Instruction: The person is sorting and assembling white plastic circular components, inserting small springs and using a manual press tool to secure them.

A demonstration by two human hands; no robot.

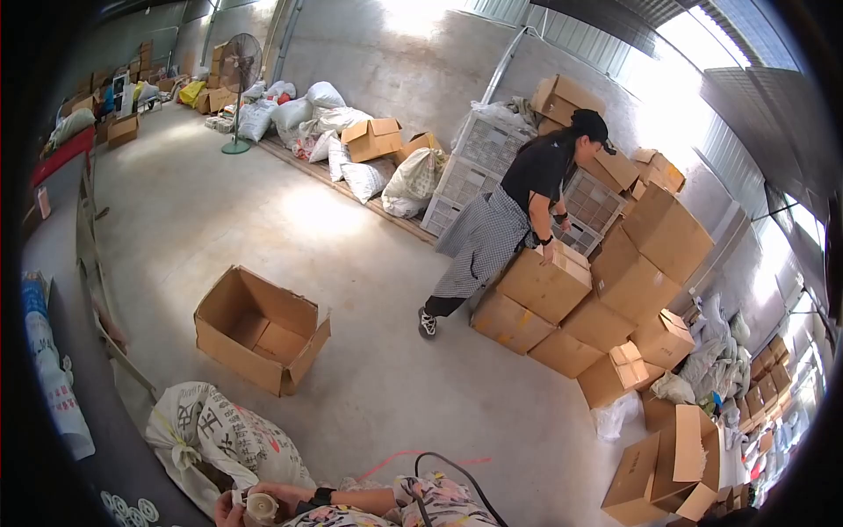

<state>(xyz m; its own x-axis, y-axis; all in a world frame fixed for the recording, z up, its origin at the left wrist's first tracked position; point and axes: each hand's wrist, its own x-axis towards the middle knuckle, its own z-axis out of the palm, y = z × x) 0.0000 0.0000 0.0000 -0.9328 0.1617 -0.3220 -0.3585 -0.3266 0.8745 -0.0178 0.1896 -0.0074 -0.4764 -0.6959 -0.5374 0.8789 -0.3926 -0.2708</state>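
At the lower edge, my left hand (pixel 226 511) and my right hand (pixel 283 496) are close together. Both are closed around a small cream round piece (pixel 261 507), which looks like plastic; its exact kind is unclear. A black band circles my right wrist. Just beyond my hands leans a white woven sack (pixel 224 439) with dark printing, tied at one corner. Several white ring-shaped parts (pixel 132 511) lie on the dark table (pixel 105 430) left of my left hand. The lower parts of both hands are cut off by the picture's edge.
An open cardboard box (pixel 255 329) stands on the concrete floor. A person (pixel 527 202) bends over stacked cartons (pixel 544 285). Open cartons (pixel 659 465) stand at lower right, filled sacks (pixel 325 114) and a standing fan (pixel 239 88) along the far wall. A dark cable (pixel 461 470) curves near me.
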